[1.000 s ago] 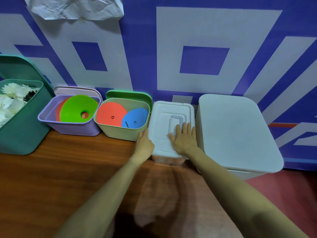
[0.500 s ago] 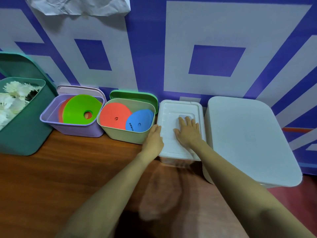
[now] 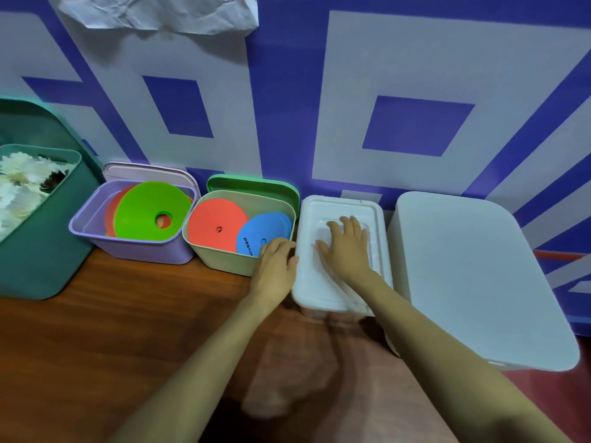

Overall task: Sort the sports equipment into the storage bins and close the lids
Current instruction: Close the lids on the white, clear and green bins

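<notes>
Head view, right hand (image 3: pixel 347 247) pressing white lid (image 3: pixel 323 290)

I see a wall (image 3: pixel 415 126) patterned in blue and pale grey squares and bands, and a reddish-brown wood-grain tabletop (image 3: pixel 96 346). On it are a dark teal plastic bin (image 3: pixel 38 251), a lilac plastic bin (image 3: pixel 134 252) holding a lime green flat disc (image 3: pixel 144 212), a pale green plastic bin (image 3: pixel 224 262) holding an orange-red flat disc (image 3: pixel 212 225) and a blue flat disc (image 3: pixel 267 230), and a white plastic lidded box (image 3: pixel 319 289).

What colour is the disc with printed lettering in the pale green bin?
Blue; the lettered disc shows best in the head view.
</notes>
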The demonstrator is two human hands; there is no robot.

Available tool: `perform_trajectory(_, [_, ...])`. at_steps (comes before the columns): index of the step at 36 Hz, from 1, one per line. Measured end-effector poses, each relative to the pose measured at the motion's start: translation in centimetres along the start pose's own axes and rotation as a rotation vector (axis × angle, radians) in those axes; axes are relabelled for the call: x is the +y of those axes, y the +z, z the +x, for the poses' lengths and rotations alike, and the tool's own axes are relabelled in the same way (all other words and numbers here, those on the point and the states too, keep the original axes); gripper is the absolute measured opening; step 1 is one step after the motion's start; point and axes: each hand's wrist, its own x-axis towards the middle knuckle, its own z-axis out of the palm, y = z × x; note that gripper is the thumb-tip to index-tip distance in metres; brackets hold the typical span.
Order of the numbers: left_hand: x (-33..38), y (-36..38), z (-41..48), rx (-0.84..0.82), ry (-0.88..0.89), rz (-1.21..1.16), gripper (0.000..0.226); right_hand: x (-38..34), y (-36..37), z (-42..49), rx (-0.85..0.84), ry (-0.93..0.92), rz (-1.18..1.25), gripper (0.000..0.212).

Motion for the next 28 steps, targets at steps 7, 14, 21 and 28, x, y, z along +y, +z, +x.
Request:
perform_trajectory(7, [-6.0, -6.0, 2.7, 0.063, -0.045, 0.121, 0.036, -7.3, -1.1, 4.6, 0.022, -0.311, 0.149, 0.038])
perform_trajectory(14, [-11.5, -9.5, 3.8, -0.177, -0.024, 0.192, 0.032, -13.2, -0.8, 10.0, -0.03, -0.368, 0.023, 0.041])
perform_trajectory(21, [-14.7, -9.3, 3.8, -0.237, 0.058, 0.16, 0.024, -15.4, 0.8, 13.4, -0.114, -0.21, -0.173, 0.04])
perform_trajectory(28, [-16.2, -8.3, 4.3, -0.158, 0.114, -0.006, 0.015, -16.1, 2.9, 14.4, -0.084, -0.15, -0.333, 0.038])
